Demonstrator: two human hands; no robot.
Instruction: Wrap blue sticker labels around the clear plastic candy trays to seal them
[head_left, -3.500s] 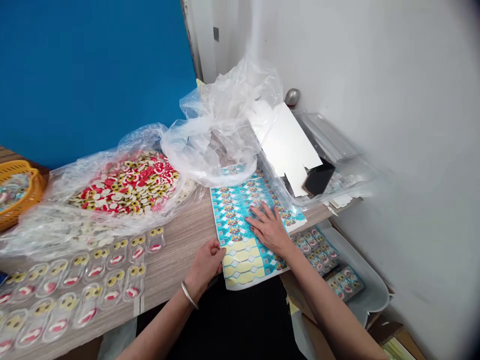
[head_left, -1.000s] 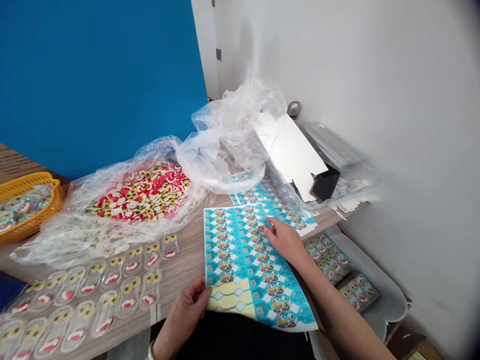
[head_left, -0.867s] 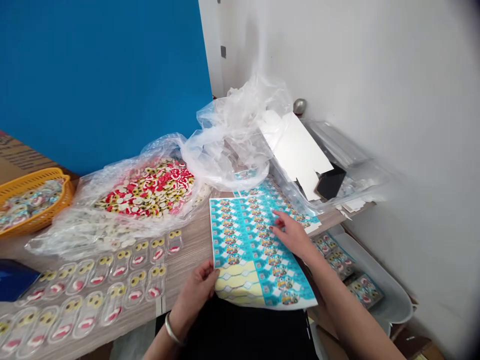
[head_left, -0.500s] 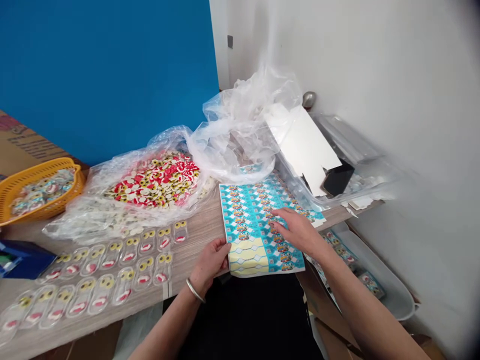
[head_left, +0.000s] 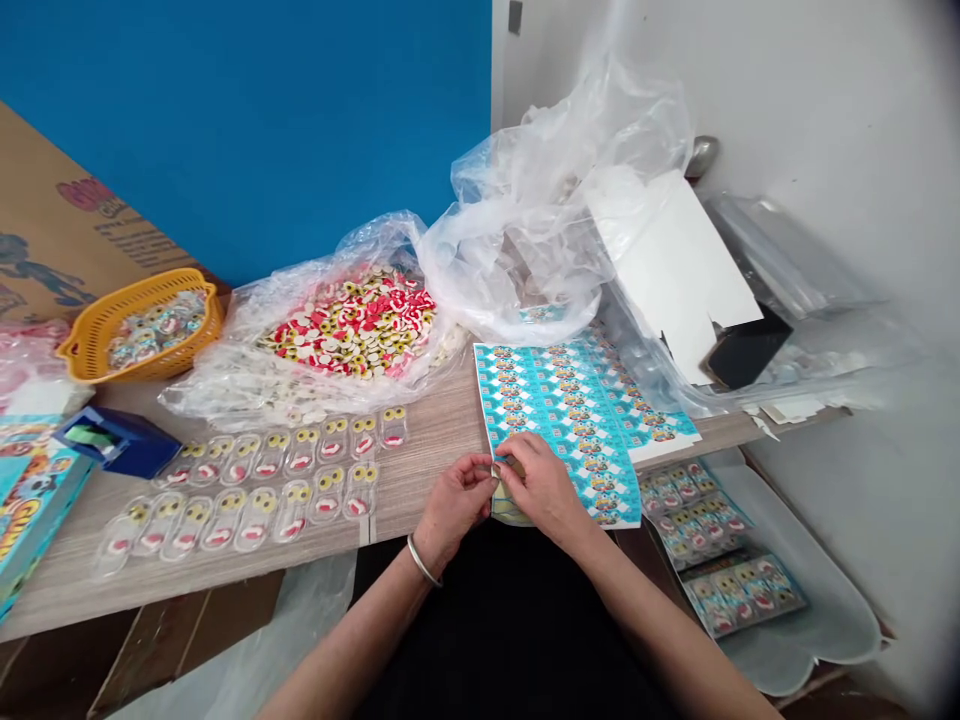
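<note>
A sheet of blue printed stickers (head_left: 577,420) lies at the table's front edge, with a bare yellowish backing patch at its lower left corner, mostly covered by my hands. My left hand (head_left: 456,505) is closed in a pinch at the sheet's left edge. Against it, my right hand (head_left: 546,492) pinches the same edge, its fingertips meeting those of the left. Whether a sticker is lifted between them is too small to tell. To the left, two rows of clear plastic shells (head_left: 259,510) hold yellow eye pieces and red-and-white mouth pieces.
Behind lies an open plastic bag of loose red, white and yellow pieces (head_left: 352,325). A yellow basket (head_left: 90,350), a blue tape dispenser (head_left: 142,445) and a cardboard box (head_left: 82,230) stand left. A white box (head_left: 682,270) sits back right, above a bin (head_left: 832,610) of packed cards.
My right hand has moved left and down from the middle of the sheet to its left edge, meeting my left hand. The camera view has shifted, showing more of the left side.
</note>
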